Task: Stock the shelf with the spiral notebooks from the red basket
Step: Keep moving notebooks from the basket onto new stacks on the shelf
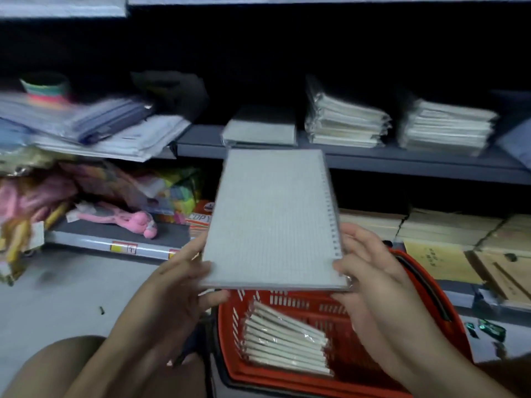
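Together, left hand (184,278) and right hand (365,271) grip notebook (273,219).

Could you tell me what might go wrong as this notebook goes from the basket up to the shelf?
1. Both hands, left hand and right hand, pinch only the near corners of the notebook, so it could tip or slip back into the red basket.
2. The low pile on the shelf sits beside a taller stack; a careless push might knock that.
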